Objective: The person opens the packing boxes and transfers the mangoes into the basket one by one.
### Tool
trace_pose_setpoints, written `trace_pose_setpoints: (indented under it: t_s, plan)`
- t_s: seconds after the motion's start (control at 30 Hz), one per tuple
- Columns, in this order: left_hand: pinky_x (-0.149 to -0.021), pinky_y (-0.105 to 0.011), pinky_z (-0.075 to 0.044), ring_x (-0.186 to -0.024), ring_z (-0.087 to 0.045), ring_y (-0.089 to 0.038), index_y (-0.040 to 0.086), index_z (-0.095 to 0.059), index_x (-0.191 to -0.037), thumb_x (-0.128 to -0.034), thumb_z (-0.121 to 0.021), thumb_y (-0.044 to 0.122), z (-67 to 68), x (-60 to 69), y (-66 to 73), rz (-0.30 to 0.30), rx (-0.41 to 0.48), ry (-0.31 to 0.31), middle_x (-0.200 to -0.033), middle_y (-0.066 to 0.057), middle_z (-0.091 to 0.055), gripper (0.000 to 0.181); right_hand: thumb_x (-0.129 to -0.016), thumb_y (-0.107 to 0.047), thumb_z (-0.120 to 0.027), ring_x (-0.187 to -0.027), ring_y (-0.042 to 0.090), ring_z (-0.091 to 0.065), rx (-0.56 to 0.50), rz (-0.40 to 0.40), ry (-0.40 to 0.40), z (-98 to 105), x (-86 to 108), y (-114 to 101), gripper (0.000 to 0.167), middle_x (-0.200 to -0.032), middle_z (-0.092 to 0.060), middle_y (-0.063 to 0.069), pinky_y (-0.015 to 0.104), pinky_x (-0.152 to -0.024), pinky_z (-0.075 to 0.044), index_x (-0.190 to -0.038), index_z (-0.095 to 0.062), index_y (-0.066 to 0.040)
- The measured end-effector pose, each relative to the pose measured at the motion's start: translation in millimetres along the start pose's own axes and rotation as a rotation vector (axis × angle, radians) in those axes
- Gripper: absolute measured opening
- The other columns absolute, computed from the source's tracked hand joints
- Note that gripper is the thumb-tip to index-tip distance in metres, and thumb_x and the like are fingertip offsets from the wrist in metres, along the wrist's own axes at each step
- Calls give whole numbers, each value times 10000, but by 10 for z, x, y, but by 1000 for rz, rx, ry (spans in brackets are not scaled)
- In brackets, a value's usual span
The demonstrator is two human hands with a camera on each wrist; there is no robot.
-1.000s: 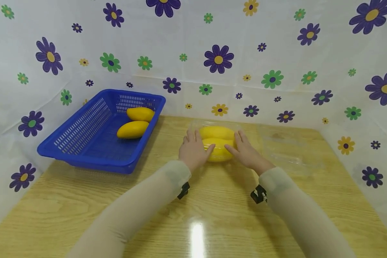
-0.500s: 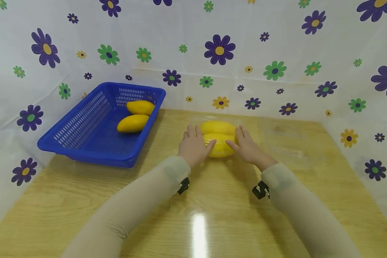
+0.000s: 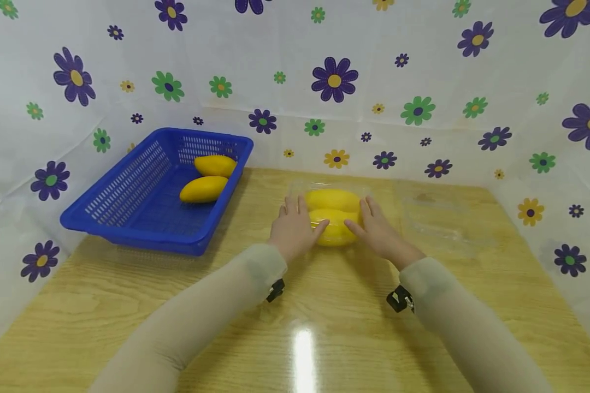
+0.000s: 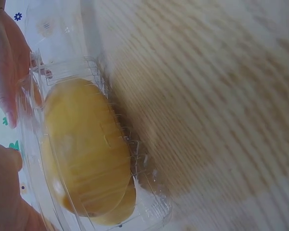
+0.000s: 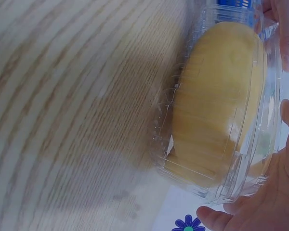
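Observation:
A clear plastic clamshell box (image 3: 330,185) stands on the wooden table, and two yellow mangoes lie side by side in it: a far mango (image 3: 331,198) and a near mango (image 3: 336,233). Its lid lies over them; whether it is latched I cannot tell. My left hand (image 3: 293,229) rests along the box's left side, fingers straight and thumb on the lid. At the opposite side my right hand (image 3: 379,232) touches the edge in the same way. Both wrist views show the near mango (image 4: 86,144) through the ribbed front wall.
A blue plastic basket (image 3: 128,238) stands at the left with two more mangoes (image 3: 204,189) inside. To the right lies another clear plastic piece (image 3: 437,232), hard to make out. A flower-patterned cloth (image 3: 275,49) borders the back and sides of the table (image 3: 246,344).
The head view has tilted slightly, shifting the whole scene. Both hands stay at the sides of the box with hardly any movement.

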State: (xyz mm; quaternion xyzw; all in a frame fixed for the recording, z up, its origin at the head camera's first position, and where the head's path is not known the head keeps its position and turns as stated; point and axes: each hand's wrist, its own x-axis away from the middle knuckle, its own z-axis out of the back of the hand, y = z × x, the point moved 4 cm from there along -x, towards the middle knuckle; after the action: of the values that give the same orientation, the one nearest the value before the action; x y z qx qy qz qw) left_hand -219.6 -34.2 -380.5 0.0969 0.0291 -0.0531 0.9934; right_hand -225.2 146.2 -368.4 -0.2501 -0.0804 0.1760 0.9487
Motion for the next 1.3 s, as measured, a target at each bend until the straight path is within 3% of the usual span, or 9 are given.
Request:
trace_pose_setpoints:
  t_s: [0.3,0.57,0.73,0.97,1.2,1.3]
  plan:
    - [-826,-436,-515,-1274,-357,-395,-24,-151,-1469,-896,-267,675,16,123,3,3,-9,-47,-1477,-285,-164,911,-988,-440,-363,-1382,407,-27,31,23,-2,-44,88,-22,771,-1517,51,251,540,-1093,-116,-1450,-39,87]
    - [-756,-414,-542,-1225,-421,-386,-33,-191,-1457,-893,-271,680,12,117,44,-47,-27,-28,-1445,-307,-219,912,-989,-429,-373,-1380,412,-29,23,10,-11,6,151,17,772,-1517,58,250,548,-1091,-111,-1451,-29,85]
    - [-802,-415,-526,-1196,-448,-358,-22,-207,-1455,-893,-299,673,84,116,16,-30,-35,-26,-1447,-280,-230,899,-984,-450,-368,-1385,401,-11,6,38,8,14,121,-10,787,-1516,58,252,540,-1096,-94,-1452,-27,82]
    - [-809,-437,-521,-1251,-406,-358,-3,-164,-1472,-884,-272,692,93,112,-21,-25,-36,-73,-1485,-252,-183,917,-985,-449,-367,-1392,376,7,13,25,-2,5,109,-12,784,-1522,80,229,519,-1105,-88,-1459,-4,59]
    - [-649,-386,-538,-1221,-455,-302,89,-165,-1494,-869,-331,696,97,86,-102,-29,30,-81,-1546,-132,-91,886,-981,-458,-371,-1392,374,13,0,34,4,5,129,-7,791,-1521,81,232,518,-1106,-81,-1460,-9,58]
    - [-680,-414,-532,-1195,-478,-313,130,-182,-1496,-880,-371,665,126,83,-144,-47,70,-76,-1545,-124,-106,838,-981,-464,-367,-1394,366,20,-2,37,8,-4,123,1,791,-1523,83,225,516,-1107,-79,-1463,-10,51]
